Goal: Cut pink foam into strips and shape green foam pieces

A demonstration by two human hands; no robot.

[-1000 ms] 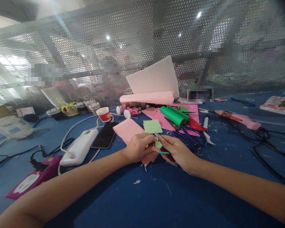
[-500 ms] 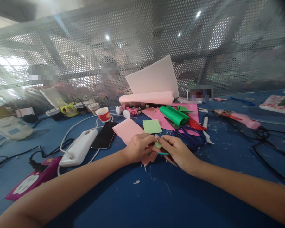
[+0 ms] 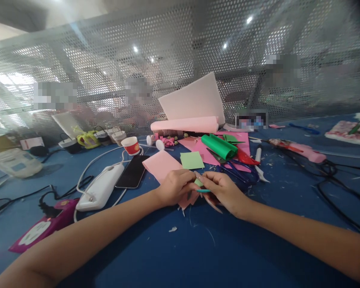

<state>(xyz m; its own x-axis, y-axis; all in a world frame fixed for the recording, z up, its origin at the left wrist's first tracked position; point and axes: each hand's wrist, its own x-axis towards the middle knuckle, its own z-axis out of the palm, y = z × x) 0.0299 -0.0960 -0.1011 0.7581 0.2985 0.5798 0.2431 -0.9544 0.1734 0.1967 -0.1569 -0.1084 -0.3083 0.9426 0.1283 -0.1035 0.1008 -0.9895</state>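
Head view: small pale-green piece [image 3: 198,183], partly hidden.

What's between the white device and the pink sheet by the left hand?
A black phone and, at its near end, some white cable; the head view shows this.

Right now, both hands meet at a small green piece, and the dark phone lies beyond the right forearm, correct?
Not quite: the head view shows the dark phone beyond the left forearm. The left hand and right hand do meet at the small green piece.
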